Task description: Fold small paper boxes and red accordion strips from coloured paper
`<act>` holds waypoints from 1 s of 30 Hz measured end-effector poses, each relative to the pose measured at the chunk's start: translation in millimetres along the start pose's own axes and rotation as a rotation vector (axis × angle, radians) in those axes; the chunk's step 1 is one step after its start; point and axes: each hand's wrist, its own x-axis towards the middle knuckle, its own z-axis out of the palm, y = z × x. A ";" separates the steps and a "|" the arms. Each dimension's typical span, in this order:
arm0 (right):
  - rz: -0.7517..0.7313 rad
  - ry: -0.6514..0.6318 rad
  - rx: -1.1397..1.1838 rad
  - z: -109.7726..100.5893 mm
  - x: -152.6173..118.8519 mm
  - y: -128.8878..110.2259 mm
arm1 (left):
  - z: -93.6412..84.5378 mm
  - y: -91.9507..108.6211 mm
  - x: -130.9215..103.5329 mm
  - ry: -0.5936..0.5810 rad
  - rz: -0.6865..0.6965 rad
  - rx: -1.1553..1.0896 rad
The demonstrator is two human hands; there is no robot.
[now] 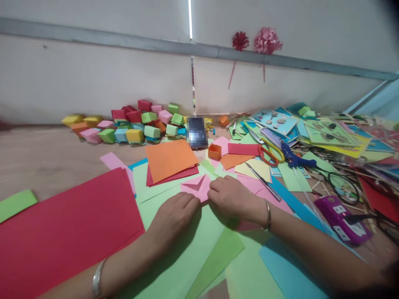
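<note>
A small pink folded paper (195, 185), with creased triangular flaps on top, lies over light green sheets (174, 232) in front of me. My left hand (176, 218) has its fingers closed on the paper's near left edge. On the right side, my right hand (230, 195) pinches the same paper with curled fingers. The fingertips of both hands are partly hidden. Just beyond lie an orange sheet (171, 160) on red paper and a small open orange paper box (215, 152). A craft knife or pen-like tool (263, 182) rests right of my right hand.
Large red sheets (68, 232) cover the left. Folded paper boxes (134, 124) are heaped at the back left. To the right are scissors (269, 151), a blue glue gun (294, 158), a purple power socket (343, 220) and loose cords. A white wall (124, 79) stands behind.
</note>
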 end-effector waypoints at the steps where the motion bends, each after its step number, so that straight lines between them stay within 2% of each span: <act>1: -0.008 0.018 0.027 1.3 0.8 1.4 | 0.4 -2.1 -0.3 0.012 -0.035 -0.021; 4: 0.027 0.068 0.158 6.7 3.6 5.1 | 0.1 -9.2 1.9 0.042 -0.104 -0.088; 9: 0.300 0.131 0.602 12.8 6.5 6.6 | 0.7 -17.9 11.1 -0.055 -0.270 -0.224; 16: 0.526 0.157 0.667 11.9 7.6 -1.7 | -0.3 -18.9 18.5 -0.097 -0.431 -0.308; 20: 0.530 0.163 0.592 12.2 6.3 -6.4 | -4.1 -17.7 21.7 -0.151 -0.443 -0.305; 24: 0.462 0.174 0.612 11.1 3.9 -3.2 | -10.6 -21.3 24.8 -0.183 -0.493 -0.425; 27: 0.382 0.222 0.673 8.5 2.6 1.6 | -13.5 -28.8 27.3 -0.085 -0.549 -0.468; 30: 0.282 0.371 0.671 7.1 1.9 3.0 | -12.5 -36.8 28.3 0.036 -0.611 -0.504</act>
